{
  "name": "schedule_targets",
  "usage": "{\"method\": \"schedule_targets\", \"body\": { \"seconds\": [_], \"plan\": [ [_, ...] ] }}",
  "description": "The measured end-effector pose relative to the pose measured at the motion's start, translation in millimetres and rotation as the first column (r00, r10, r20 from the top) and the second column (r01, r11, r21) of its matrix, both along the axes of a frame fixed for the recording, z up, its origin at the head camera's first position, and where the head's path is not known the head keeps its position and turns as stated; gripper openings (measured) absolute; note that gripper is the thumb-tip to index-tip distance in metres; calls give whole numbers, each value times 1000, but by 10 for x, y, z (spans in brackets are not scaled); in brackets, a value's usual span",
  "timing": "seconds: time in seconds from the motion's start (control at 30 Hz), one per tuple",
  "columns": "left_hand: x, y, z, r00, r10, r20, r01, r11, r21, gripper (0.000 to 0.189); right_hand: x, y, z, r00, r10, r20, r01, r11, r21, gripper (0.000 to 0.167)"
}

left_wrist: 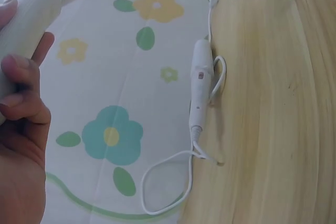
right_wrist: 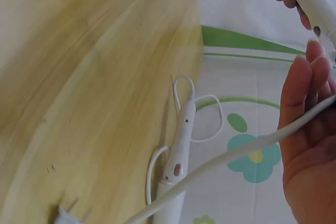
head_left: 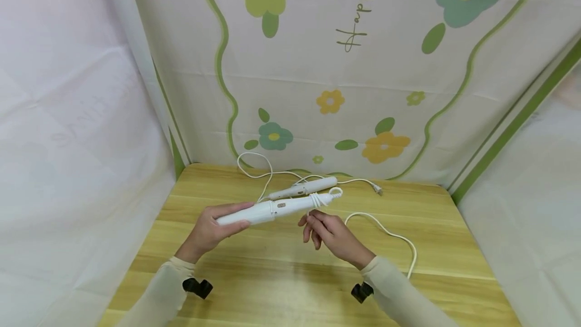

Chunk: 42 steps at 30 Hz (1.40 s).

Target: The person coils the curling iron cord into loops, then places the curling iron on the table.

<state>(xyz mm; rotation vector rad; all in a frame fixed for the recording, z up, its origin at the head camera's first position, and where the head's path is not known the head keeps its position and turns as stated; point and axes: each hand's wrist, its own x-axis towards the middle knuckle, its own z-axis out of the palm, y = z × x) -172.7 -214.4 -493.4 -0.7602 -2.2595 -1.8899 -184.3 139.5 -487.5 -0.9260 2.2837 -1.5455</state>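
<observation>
Left hand (head_left: 204, 231): A person's fingers and thumb are gripping the thick barrel end of a white styling wand, keeping it off the surface.
White styling wand (head_left: 258, 213): It is lying across the space between the hands, above the counter (head_left: 263, 276), its cord end pointing right and slightly up.
Second wand (head_left: 321, 184): A similar one is resting at the back of the counter, its own cord (head_left: 254, 153) looping out unwound.
Wrapped turns (head_left: 316, 200): Several are circling the held wand near its cord end; this much is looking done.
Right hand (head_left: 333, 238): Standing apart from the left, it is holding the held wand's cord (right_wrist: 231, 156) just beside those turns, fingers bent.
Plug (head_left: 379, 191): It is lying at the rear, apparently belonging to the second wand.
Loose length (head_left: 415, 256): A long stretch of the held cord is trailing towards the right sleeve, its far end out of sight; the wrapping is looking only partly complete, with this stretch and the second cord remaining.
</observation>
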Motion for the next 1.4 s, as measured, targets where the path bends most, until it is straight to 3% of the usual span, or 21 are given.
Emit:
{"method": "schedule_targets", "body": {
  "seconds": [0.17,0.33,0.43,0.57,0.67,0.87,1.07,1.17,1.23,1.4],
  "plan": [
    [0,33,7,999,45,-28,-44,999,19,43,16,-15,-67,997,-34,70,40,996,-81,37],
    [-24,15,46,989,150,-1,-150,988,22,43,39,3,-162,995,-38,96,47,995,-92,40],
    [-47,3,61,978,206,-9,-206,978,17,43,59,15,-209,995,-49,85,55,996,-70,40],
    [-69,3,51,965,246,-90,-247,969,2,43,82,21,-237,998,-67,20,67,998,-12,37],
    [-80,4,25,942,282,-183,-293,955,-36,45,97,21,-232,997,-70,-42,72,996,49,35],
    [-123,-38,-22,867,338,-367,-406,905,-127,51,119,47,-170,996,-60,-73,66,994,84,29],
    [-155,-68,-83,842,318,-436,-437,876,-205,53,105,96,-122,983,-52,-179,73,991,112,22],
    [-155,-82,-104,848,279,-451,-435,851,-293,52,68,126,-67,959,-58,-279,96,987,125,20],
    [-147,-98,-103,865,239,-442,-414,838,-356,50,27,156,-16,930,-72,-360,125,984,128,20],
    [-135,-159,-50,936,107,-337,-272,824,-497,42,-102,242,101,859,-95,-503,193,970,147,22]
  ]
}}
